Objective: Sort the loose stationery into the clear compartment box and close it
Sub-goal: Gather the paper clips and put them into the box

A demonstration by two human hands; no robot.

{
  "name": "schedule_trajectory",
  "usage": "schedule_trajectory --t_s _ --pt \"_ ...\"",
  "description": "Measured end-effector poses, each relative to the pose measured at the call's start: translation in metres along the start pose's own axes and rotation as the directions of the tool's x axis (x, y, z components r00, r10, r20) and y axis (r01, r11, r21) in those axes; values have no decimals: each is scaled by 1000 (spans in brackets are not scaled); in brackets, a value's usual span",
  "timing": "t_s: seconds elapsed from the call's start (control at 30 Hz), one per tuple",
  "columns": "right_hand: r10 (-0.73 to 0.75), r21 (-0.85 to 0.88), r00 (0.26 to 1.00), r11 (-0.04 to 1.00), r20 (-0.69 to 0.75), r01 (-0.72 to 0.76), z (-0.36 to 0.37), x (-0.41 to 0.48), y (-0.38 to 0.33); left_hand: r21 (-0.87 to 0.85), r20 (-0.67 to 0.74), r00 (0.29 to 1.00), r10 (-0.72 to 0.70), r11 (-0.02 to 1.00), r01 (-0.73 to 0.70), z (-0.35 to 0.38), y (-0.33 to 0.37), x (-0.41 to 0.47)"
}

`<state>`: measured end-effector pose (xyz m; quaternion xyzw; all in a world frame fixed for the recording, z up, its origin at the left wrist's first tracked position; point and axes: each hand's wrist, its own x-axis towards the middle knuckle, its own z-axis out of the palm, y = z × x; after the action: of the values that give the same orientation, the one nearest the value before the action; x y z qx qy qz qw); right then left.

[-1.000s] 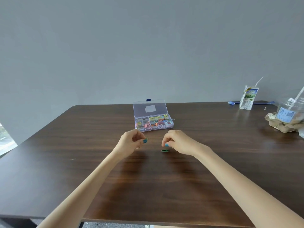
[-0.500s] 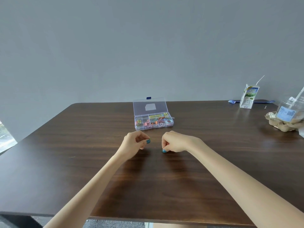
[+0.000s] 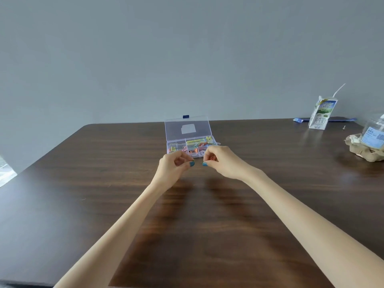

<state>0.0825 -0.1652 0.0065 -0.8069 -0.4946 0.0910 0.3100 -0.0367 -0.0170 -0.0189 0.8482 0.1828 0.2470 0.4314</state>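
At frame centre, both curled hands, left hand (image 3: 174, 165) and right hand (image 3: 218, 161), hover just before the open clear compartment box (image 3: 188, 133) on the dark surface (image 3: 104, 183).

It looks like an office or a meeting room. A wide, dark wood counter (image 3: 83, 183) stands against a plain grey-blue wall (image 3: 187, 48) with nothing hanging on it. Far to the right of the hands, a milk carton (image 3: 321, 115) with a straw and a clear plastic cup (image 3: 374, 135) on crumpled brown paper (image 3: 361, 149) suggest a drink break at work. At the far left of the hands, daylight enters from a window (image 3: 6, 171).
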Motion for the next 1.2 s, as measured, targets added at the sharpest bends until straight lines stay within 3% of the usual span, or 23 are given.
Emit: schedule_trajectory --t_s 0.2,0.53,0.83,1.2 --pt "-7 30 998 1000 -59 9 -13 42 18 29 -51 999 -4 1000 6 4 5 39" --pt "-18 -75 1000 997 -13 17 -18 106 38 86 -130 991 31 996 -20 11 -7 91" --pt "-81 -20 993 996 83 82 -1 133 39 80 -188 982 -22 996 37 -3 -29 96" --pt "-78 47 995 996 60 75 6 132 42 99 -213 977 -28 994 50 -12 -34 93"
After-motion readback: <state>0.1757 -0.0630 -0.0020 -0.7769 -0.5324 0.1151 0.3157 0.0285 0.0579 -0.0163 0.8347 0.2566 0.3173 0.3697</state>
